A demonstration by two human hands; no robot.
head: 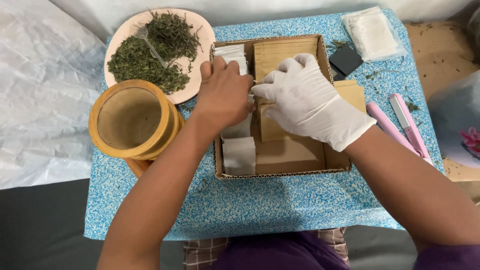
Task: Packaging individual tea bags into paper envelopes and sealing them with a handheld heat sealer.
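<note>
A shallow cardboard box [285, 172] sits on a blue speckled table [260, 205]. Inside lie white tea bags [239, 155] in a row along the left and brown paper envelopes [285, 52] on the right. My bare left hand [222, 92] rests over the row of tea bags, fingers curled down on them. My right hand [307, 102], in a white glove, pinches something small at the box's middle, right against my left hand. What the fingers hold is hidden.
A pink plate [200, 35] with dried green herbs and a clear spoon stands at the back left. A round wooden container [132, 120] is left of the box. A pink sealing tool [405, 127], a black card and a bag of empty sachets [372, 32] lie at the right.
</note>
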